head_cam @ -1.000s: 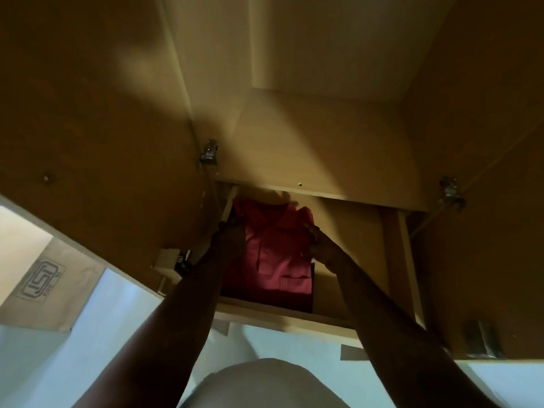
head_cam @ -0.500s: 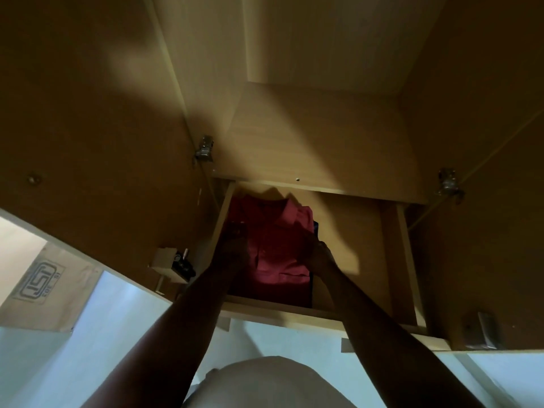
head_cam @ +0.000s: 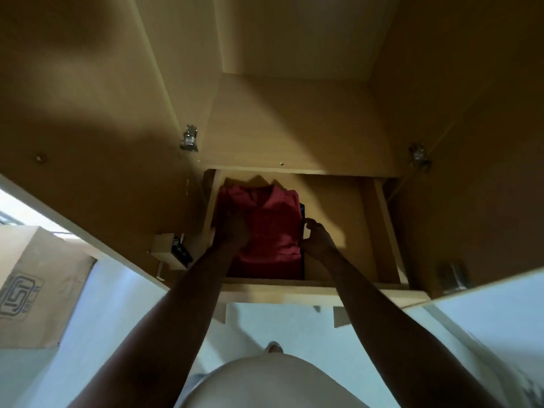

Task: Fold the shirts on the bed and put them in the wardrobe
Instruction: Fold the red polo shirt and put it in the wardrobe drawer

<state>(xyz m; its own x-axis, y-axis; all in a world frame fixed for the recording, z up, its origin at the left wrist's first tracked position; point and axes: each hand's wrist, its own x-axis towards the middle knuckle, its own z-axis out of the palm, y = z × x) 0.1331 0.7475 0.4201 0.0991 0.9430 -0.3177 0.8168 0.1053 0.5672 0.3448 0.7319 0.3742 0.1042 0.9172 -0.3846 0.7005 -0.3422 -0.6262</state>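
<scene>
- Shirt (head_cam: 270, 225) location: red, folded with the collar toward the back, lying on a shelf (head_cam: 347, 231) inside the wardrobe (head_cam: 294, 122), toward the shelf's left side.
- Support: a dark item (head_cam: 302, 212) shows as a thin edge along the shirt's right side. It appears to lie beneath the shirt, but what it is cannot be told.
- Left hand (head_cam: 234, 232): rests on the left part of the shirt, near the collar. Shadow hides the fingers, so whether they grip the cloth or lie flat cannot be told.
- Right hand (head_cam: 318, 241): set against the shirt's right edge with fingers curled and thumb raised. Whether it pinches the cloth or the dark edge, or only touches, cannot be told.
- Handling, judged: the shirt is light and soft and has no stiffness of its own. A fold will slump or open if lifted by one corner or dragged across the shelf.
- Hold points, judged: take both long side edges at once, with the fingers under the lowest layer and the thumbs on top. Keep the collar end level. Press lightly, since the cloth creases easily.
- Risk, judged: pushing from one side only could skew the stack or shift the dark item below.
- Surroundings: a metal hinge (head_cam: 190, 139) on the left door, and a cardboard box (head_cam: 35, 284) at lower left, well apart from the shelf.
</scene>
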